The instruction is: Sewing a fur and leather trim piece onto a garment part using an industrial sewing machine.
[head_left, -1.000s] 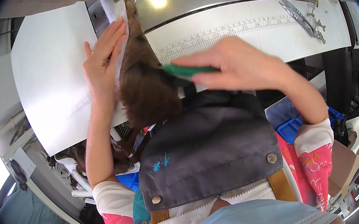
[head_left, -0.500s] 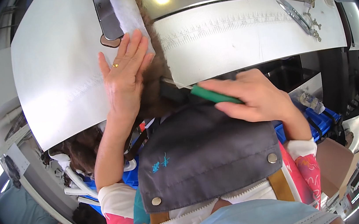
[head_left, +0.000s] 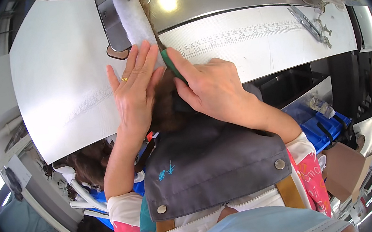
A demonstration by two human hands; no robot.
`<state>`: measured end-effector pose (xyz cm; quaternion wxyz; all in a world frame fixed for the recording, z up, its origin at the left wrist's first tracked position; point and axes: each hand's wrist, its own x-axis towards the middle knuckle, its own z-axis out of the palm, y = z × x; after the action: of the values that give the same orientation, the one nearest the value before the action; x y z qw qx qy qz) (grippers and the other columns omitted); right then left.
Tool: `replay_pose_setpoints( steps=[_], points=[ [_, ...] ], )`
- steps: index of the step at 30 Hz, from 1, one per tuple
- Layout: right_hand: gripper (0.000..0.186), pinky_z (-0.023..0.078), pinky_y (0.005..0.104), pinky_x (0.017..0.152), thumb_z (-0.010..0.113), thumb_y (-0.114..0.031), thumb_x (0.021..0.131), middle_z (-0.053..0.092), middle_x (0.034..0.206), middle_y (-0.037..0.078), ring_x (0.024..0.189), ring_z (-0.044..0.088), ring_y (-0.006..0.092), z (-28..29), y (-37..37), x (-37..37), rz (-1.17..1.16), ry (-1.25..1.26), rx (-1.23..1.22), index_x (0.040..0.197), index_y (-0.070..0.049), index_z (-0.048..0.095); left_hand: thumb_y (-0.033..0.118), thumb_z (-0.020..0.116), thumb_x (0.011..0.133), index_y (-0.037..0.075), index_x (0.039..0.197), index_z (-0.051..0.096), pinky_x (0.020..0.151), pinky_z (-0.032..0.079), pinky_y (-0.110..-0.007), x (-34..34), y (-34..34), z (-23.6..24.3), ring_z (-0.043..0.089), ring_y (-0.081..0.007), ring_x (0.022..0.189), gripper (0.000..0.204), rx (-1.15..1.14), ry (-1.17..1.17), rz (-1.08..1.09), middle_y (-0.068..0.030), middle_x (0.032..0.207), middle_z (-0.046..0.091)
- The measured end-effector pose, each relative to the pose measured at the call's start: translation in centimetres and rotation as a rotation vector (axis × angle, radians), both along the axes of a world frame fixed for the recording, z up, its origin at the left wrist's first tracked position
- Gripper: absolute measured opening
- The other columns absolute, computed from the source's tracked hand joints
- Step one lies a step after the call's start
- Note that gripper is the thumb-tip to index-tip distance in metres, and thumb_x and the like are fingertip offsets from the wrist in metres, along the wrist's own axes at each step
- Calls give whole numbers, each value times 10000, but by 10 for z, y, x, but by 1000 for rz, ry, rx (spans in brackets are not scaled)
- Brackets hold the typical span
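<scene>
Worktop: a white worktop (head_left: 62, 79) is spread across the upper half of the view, with a printed measuring scale (head_left: 241, 34) set along its front edge and a second scale marked faintly on its left part.
Machine bed: a grey metal sewing-machine bed (head_left: 209, 1) is seen behind the scale, lit by a bright lamp reflection; a metal plate (head_left: 114, 25) is let into the worktop beside it.
Room: blue plastic bins (head_left: 320, 123) are stacked below the worktop on the right, and a cardboard box (head_left: 343, 167) is placed near them; dark brown hair bundles (head_left: 88, 161) are seen below the worktop edge on the left.
Small tools: metal clips or scissors (head_left: 310, 21) are laid at the far right of the worktop, well apart from the hands.
Work piece: a white padded strip (head_left: 131, 17) edged with brown hair (head_left: 167, 109) is laid from the machine bed down toward the person.
Left hand (head_left: 135, 92): it is laid flat and open, fingers pressed on the lower end of the white strip and the hair; a gold ring is worn on it.
Right hand (head_left: 212, 87): it is closed around a green-handled tool (head_left: 172, 65), whose tip is held against the strip just beside the left fingertips.
Relation: the strip runs up from between the two hands, and the hair passes between them and hangs over the worktop's front edge.
Clothing: a grey apron bib (head_left: 214, 163) with snap studs fills the lower middle.
</scene>
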<state>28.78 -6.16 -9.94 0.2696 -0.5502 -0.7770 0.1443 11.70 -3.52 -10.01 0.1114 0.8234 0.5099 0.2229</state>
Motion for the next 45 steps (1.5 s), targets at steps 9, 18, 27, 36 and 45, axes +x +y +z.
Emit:
replay_pose_setpoints(
  steps=[9, 18, 27, 36, 45],
  points=[
    [507, 418, 366, 506, 626, -144, 754, 574, 578, 74, 482, 531, 273, 17, -3, 60, 430, 30, -166, 1237, -33, 518, 116, 643, 850, 139, 1188, 624, 1062, 227, -518, -1, 1, 1, 512, -210, 1216, 340, 41, 91, -28, -19, 1283, 563],
    [410, 436, 402, 501, 601, -193, 834, 592, 587, 101, 504, 566, 301, -2, 49, 28, -12, -15, -125, 1216, -57, 535, 115, 639, 853, 133, 1185, 627, 1066, 231, -501, 0, 0, 3, 501, -204, 1228, 333, 11, 97, -15, -14, 1286, 562],
    [482, 424, 384, 492, 632, -186, 800, 587, 585, 81, 503, 551, 294, 3, 60, 29, 199, 13, -16, 1253, -80, 508, 101, 655, 838, 122, 1196, 621, 1076, 214, -483, -1, 0, 0, 499, -200, 1231, 360, 13, 89, -15, -21, 1291, 558],
    [447, 440, 371, 499, 600, -155, 793, 623, 649, 90, 541, 582, 291, 20, 25, 79, 486, -154, -78, 1230, -107, 522, 123, 641, 848, 125, 1164, 637, 1058, 245, -489, 1, 1, 5, 505, -192, 1223, 315, 45, 112, -33, -16, 1272, 573],
    [431, 393, 318, 568, 659, -162, 815, 645, 754, 56, 556, 523, 218, 8, 71, 65, 269, -95, 65, 1239, -150, 581, 162, 656, 832, 137, 1194, 610, 1021, 295, -498, -3, 0, 1, 523, -192, 1192, 366, 135, 146, -36, 11, 1283, 561]
  ],
)
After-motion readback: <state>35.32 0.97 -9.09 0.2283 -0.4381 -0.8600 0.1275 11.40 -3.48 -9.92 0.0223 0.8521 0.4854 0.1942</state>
